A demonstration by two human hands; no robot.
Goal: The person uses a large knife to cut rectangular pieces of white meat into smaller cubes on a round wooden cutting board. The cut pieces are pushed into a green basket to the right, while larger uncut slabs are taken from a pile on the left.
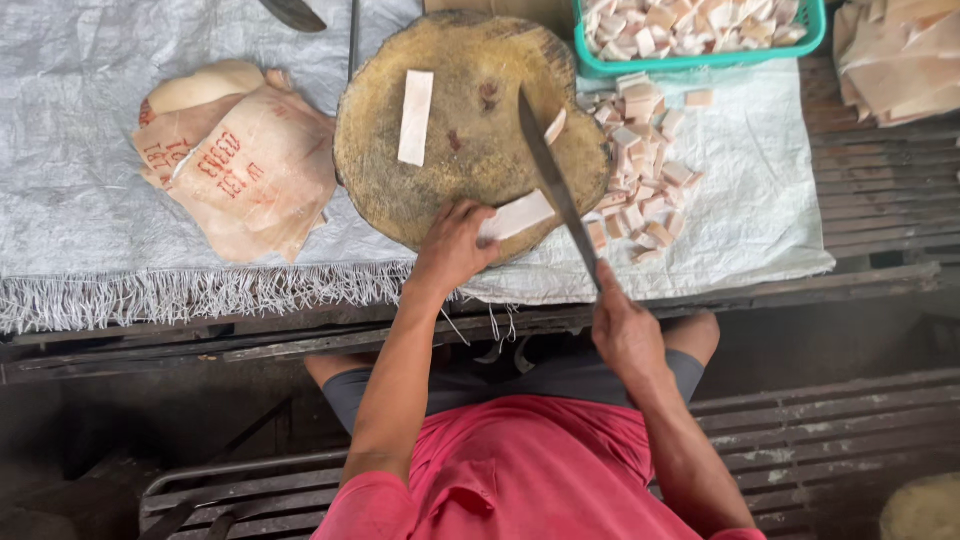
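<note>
On the round wooden block (pixel 470 130) in front of me, my left hand (pixel 452 248) presses down on a pale strip (pixel 518 215) at the near edge, fingers curled over its left end and pinning it flat. My right hand (pixel 622 330) is closed tight around the handle of a long knife (pixel 552 180), whose dark blade runs up and away from me, crossing just right of the strip I hold. A small slice (pixel 555 126) sits against the blade near its upper part. A second strip (pixel 416 117) lies on its own farther back on the block, upright from where I sit and well apart from both hands.

To the right of the block, cut pieces (pixel 645 165) are piled on the white woven sheet (pixel 90 200) that covers the bench. Beyond that pile a green basket (pixel 700 62) holds more of the same pieces. At the left of the sheet lies a big slab (pixel 235 160) with red stamp marks on its pale skin. More pale sheets (pixel 900 55) are stacked at the far right edge. The sheet's frayed fringe hangs over the bench edge near my knees, and I am in a red shirt (pixel 530 470).
</note>
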